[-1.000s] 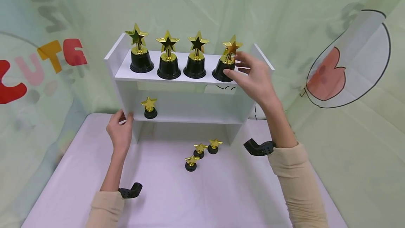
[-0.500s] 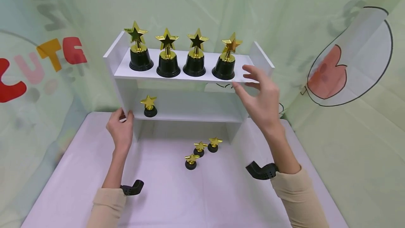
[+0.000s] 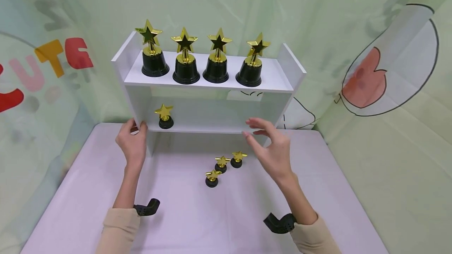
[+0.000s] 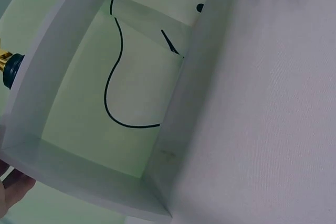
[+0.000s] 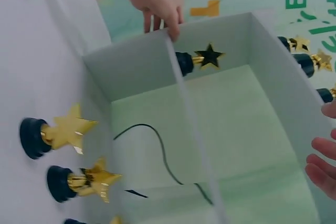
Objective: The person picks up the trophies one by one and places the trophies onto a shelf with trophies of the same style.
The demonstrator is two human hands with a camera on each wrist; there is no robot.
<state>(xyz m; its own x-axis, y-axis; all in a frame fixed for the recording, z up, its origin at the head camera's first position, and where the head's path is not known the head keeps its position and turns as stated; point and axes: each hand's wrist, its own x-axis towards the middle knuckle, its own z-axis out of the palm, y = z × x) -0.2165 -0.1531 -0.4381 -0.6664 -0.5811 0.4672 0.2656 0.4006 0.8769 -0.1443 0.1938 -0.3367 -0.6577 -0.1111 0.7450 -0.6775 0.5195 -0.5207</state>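
A white two-tier shelf (image 3: 208,130) stands on the table. Several larger star trophies, gold on black bases, line its top board, the rightmost trophy (image 3: 249,74) near the right end. One small star trophy (image 3: 166,122) stands at the left of the middle board. Three small ones, including the front trophy (image 3: 212,181), stand on the tabletop. My left hand (image 3: 132,144) grips the shelf's left side panel at middle-board height; its fingers are partly hidden behind the panel. My right hand (image 3: 273,154) is in front of the middle board's right end, fingers spread, holding nothing.
A white cloth covers the table (image 3: 183,214). Pale green curtains (image 3: 395,156) with printed drawings hang behind and at both sides. The shelf's side panels rise above its top board at each end. Black cameras sit on both wrists.
My right hand has let go of the rightmost large trophy and come down to middle-board height. That trophy stays on the top board. My left hand keeps its hold on the panel.
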